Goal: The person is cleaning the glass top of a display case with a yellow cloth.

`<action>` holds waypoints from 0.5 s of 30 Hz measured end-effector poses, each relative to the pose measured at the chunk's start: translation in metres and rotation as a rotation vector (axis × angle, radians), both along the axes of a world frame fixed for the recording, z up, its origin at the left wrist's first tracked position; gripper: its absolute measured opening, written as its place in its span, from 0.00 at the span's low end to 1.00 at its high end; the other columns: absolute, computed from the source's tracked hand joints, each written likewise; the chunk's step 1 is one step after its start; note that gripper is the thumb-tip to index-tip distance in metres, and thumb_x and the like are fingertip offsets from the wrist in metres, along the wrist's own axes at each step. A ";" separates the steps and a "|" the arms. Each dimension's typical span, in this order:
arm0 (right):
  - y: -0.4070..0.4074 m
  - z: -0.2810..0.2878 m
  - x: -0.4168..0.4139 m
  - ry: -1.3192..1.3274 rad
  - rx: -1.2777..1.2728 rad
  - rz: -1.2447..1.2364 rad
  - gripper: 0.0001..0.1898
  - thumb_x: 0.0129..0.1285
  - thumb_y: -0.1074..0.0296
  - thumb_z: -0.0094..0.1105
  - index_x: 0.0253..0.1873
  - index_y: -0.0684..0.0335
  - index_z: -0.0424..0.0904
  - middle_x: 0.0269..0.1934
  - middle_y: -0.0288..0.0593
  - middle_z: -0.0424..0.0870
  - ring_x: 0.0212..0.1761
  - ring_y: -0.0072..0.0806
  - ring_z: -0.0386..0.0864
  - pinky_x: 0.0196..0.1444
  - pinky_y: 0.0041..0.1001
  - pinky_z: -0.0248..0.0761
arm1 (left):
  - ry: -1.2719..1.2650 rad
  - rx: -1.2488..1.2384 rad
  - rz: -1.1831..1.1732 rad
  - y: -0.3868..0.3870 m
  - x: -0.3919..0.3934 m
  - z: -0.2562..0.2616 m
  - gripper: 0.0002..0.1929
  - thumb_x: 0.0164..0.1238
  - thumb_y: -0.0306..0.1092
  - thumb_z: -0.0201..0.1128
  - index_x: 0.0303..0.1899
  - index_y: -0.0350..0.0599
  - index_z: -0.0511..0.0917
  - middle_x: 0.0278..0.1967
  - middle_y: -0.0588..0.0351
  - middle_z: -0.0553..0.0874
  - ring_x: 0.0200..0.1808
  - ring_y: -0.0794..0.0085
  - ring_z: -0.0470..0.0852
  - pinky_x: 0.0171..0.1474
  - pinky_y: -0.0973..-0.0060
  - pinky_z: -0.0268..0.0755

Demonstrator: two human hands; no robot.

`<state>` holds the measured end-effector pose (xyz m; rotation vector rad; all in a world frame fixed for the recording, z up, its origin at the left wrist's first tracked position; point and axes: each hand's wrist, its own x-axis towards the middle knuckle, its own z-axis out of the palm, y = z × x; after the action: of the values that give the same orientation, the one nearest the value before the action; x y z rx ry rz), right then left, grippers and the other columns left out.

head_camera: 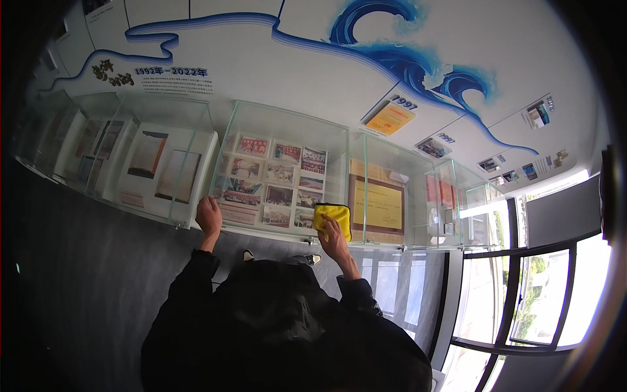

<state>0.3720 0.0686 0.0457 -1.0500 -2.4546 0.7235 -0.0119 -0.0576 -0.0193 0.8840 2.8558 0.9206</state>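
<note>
A glass display case (289, 115) with rows of photographs (280, 172) inside stands before me. My right hand (334, 239) lies on a folded yellow cloth (338, 215) with a dark edge, near the case's front right corner; its fingers are spread over the cloth. At the case's front left corner is my left hand (209, 215), its fingers curled; whether it touches the glass or the white edge there I cannot tell. No object shows in it.
To the right, another glass case holds a framed yellow plaque (378, 205). More cases (161, 105) run off to the left. Behind them rises a white wall (274, 73) with blue wave artwork. Windows (539, 294) stand at the far right, beyond the dark floor (98, 274).
</note>
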 end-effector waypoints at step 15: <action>0.007 -0.013 -0.017 -0.226 0.238 -0.236 0.36 0.68 0.52 0.51 0.74 0.63 0.51 0.75 0.52 0.50 0.78 0.44 0.45 0.77 0.44 0.38 | -0.033 0.024 -0.025 -0.005 -0.004 -0.008 0.19 0.77 0.43 0.46 0.45 0.38 0.80 0.43 0.45 0.84 0.45 0.51 0.82 0.47 0.57 0.74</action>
<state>0.3553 0.0752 0.0323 -1.3560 -2.4623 0.2436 -0.0155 -0.0627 -0.0273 0.8955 2.8052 0.9600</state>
